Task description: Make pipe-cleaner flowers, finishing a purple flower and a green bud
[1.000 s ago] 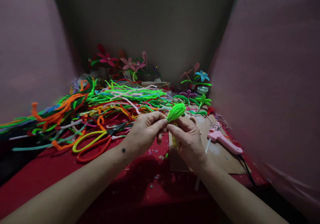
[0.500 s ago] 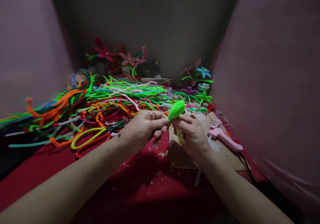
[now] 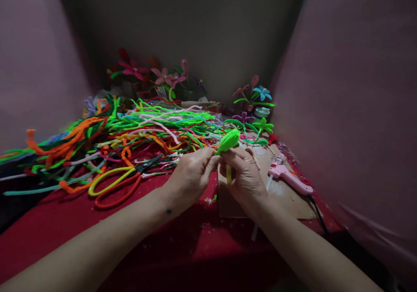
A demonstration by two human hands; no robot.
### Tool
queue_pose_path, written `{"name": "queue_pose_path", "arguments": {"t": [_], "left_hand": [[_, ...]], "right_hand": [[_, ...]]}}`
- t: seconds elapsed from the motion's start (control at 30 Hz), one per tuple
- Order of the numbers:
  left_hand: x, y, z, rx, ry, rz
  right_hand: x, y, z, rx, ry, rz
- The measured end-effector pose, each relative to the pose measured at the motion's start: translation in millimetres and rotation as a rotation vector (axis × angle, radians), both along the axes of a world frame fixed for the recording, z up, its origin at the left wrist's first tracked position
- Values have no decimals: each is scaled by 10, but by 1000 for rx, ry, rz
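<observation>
A bright green pipe-cleaner bud (image 3: 229, 141) stands tilted up to the right between my two hands. My left hand (image 3: 195, 168) is closed, thumb and fingers pinching at the bud's narrow lower end. My right hand (image 3: 245, 175) is closed round the bud's base from the other side. A short yellow strip (image 3: 228, 175) hangs below the right fingers; whether it is held there I cannot tell. The fingertips of both hands are partly hidden where they meet under the bud.
Pipe cleaners (image 3: 169, 120) in many colours lie heaped behind and left. Scissors (image 3: 114, 183) with yellow and red handles rest on the red cloth (image 3: 146, 240). At right, a pink glue gun (image 3: 289, 177) sits on cardboard (image 3: 280, 201). Pipe-cleaner flowers (image 3: 260, 93) stand behind.
My left hand has rolled over, its knuckles now turned upward and its loose fingers curled in. The bud has tipped slightly further to the right, and the view has shifted a little.
</observation>
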State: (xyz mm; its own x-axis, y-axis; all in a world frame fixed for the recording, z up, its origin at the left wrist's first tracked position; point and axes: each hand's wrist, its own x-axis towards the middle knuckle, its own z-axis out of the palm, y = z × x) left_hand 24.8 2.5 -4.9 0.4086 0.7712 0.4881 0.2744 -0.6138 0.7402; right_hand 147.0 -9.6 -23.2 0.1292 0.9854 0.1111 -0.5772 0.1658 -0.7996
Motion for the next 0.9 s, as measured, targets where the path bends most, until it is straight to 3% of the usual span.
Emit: {"name": "queue_pose_path", "arguments": {"t": [0.1,0.17,0.23,0.3,0.4,0.67,0.77,0.9], "left_hand": [[-15,17,-14,97,19,30],[-32,27,9,72,16,31],[-47,29,55,-83,-19,-22],[-61,26,105,-359,-92,-144],[-81,25,143,-698,-252,-345],[-135,115,32,-1117,-434,-681],[-133,140,23,-1179,-426,-729],[-110,138,37,-1085,-437,-620]], "right_hand": [[9,-2,-20,52,-48,-12],[23,-2,-34,84,-101,-36],[43,-4,-41,106,-153,-66],[68,-5,-40,115,-189,-74],[107,-3,-26,105,-190,17],[177,2,34,20,-133,353],[166,4,36,9,-118,350],[92,34,25,0,-9,239]]}}
